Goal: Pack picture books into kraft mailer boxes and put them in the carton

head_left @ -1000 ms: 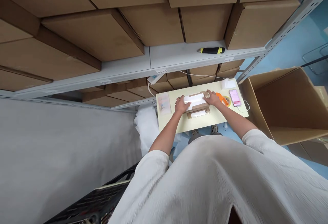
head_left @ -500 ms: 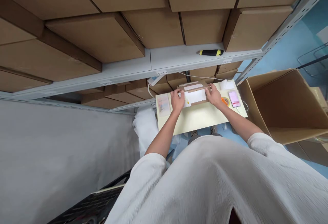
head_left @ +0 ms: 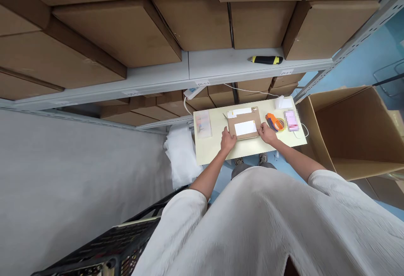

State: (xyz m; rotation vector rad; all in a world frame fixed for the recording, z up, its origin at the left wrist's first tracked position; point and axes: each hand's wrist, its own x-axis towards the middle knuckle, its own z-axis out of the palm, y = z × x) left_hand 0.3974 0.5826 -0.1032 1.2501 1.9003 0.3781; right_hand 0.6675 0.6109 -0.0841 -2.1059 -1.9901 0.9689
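A flat brown cardboard box (head_left: pixel 232 131) with white labels on its top lies on the small pale-yellow table (head_left: pixel 243 152). At its near left corner, my left hand (head_left: pixel 227 140) has its thumb and fingers closed on the edge. My right hand (head_left: pixel 267 134) grips the near right corner the same way. Just beyond my right hand rest an orange tape dispenser (head_left: pixel 271 120) and a roll of tape (head_left: pixel 280 125). A pink phone (head_left: pixel 291 120), partly pixelated, is at the table's right side.
A clear plastic case (head_left: pixel 203 124) lies at the table's left end. Above the far edge runs a grey shelf (head_left: pixel 217 63) stacked with cardboard boxes, bearing a black-and-yellow tool (head_left: pixel 267 59). A large open carton (head_left: pixel 356 128) stands right; white sheets (head_left: pixel 181 154) hang left; a black crate (head_left: pixel 104 246) stands lower left.
The box has gone from tilted up to lying flatter, its labelled top now showing. Both hands have moved down to its near corners. The tape dispenser is now more exposed.
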